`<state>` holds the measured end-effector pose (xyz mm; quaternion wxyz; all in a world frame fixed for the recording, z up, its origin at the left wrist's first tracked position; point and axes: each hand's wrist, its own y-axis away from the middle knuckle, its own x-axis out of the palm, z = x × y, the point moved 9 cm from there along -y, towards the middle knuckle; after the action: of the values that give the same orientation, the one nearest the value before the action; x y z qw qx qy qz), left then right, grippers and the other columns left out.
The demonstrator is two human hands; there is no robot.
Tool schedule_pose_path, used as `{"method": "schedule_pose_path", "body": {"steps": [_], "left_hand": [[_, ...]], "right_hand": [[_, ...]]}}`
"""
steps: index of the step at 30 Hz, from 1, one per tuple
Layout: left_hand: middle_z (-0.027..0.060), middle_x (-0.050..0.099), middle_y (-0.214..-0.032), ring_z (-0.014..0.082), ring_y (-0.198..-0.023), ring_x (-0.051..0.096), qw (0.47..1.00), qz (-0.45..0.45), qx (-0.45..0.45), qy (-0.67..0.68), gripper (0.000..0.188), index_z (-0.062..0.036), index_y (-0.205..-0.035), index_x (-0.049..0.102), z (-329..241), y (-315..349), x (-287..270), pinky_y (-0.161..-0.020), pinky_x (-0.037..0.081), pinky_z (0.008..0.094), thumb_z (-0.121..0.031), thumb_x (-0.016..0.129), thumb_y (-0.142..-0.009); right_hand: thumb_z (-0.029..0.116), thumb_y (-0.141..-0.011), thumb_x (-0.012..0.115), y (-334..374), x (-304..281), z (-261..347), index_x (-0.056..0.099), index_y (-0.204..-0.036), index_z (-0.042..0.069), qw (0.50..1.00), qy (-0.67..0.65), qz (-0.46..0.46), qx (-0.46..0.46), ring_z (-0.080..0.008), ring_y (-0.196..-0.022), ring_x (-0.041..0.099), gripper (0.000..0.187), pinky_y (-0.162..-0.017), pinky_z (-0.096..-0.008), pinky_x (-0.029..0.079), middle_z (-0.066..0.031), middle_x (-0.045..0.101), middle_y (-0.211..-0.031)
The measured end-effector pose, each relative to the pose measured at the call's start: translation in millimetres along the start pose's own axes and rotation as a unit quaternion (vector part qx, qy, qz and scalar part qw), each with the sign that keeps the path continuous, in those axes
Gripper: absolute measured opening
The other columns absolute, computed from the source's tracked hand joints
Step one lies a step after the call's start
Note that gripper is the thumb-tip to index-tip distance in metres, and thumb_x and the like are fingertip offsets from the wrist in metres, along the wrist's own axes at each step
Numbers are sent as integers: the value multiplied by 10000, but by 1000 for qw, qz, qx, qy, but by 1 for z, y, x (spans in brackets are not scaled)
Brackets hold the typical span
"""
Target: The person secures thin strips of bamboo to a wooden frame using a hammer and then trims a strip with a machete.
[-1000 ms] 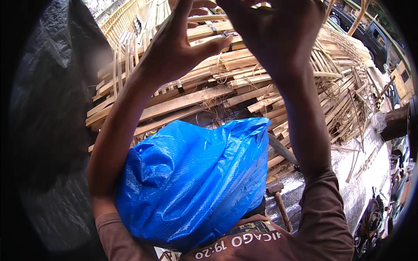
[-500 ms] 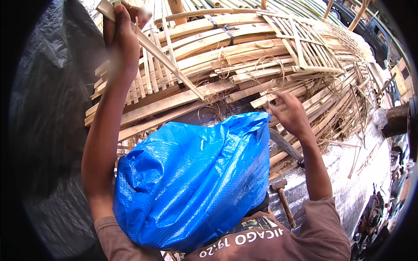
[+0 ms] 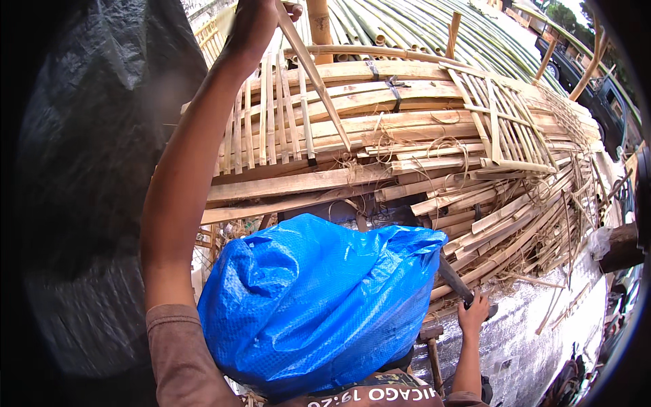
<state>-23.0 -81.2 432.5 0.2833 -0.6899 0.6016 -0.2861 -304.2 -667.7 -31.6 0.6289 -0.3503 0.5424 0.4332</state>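
My left hand (image 3: pixel 256 26) is raised at the top of the head view, its fingers closed round the upper end of a long split bamboo strip (image 3: pixel 313 76). The strip slants down to the right in front of the stacked bamboo. Low on the right, my right hand (image 3: pixel 474 313) has its fingers round the dark handle of a machete (image 3: pixel 453 277). Its curved blade points up and left, with the tip behind a blue tarp (image 3: pixel 319 305). That crumpled tarp lies across my lap.
A big pile of split bamboo (image 3: pixel 413 129) fills the middle, with a slatted bamboo panel (image 3: pixel 505 122) on it. A hammer (image 3: pixel 432 342) lies right of the tarp. Black plastic sheeting (image 3: pixel 102 203) hangs at left; silver sheeting (image 3: pixel 536 325) covers the right. A dark vehicle (image 3: pixel 603 102) stands beyond.
My right hand has come down from beside the bamboo pile onto the machete handle. My left hand, still holding the strip, appears higher and further right. The whole view has shifted.
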Motion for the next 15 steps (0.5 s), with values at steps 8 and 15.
{"method": "schedule_pose_path", "body": {"steps": [8,15], "left_hand": [[-66,328,-645,50,-515,330,991,-95,86,45,303,-166,-1192,472,-49,-12,-16,-473,325,202,-423,434,-1038],[-25,385,-613,68,-488,344,958,-166,231,30,275,-82,-921,504,-125,-18,-47,-460,318,250,-342,472,-1006]], "right_hand": [[229,-690,730,-19,19,26,520,-1160,36,997,44,-15,-65,-365,-1133,496,550,-1010,-486,343,-174,541,-1119],[219,-663,772,-8,8,-4,480,-1285,10,989,20,-107,-102,-387,-1133,488,718,-982,-491,381,-200,525,-1184]]}}
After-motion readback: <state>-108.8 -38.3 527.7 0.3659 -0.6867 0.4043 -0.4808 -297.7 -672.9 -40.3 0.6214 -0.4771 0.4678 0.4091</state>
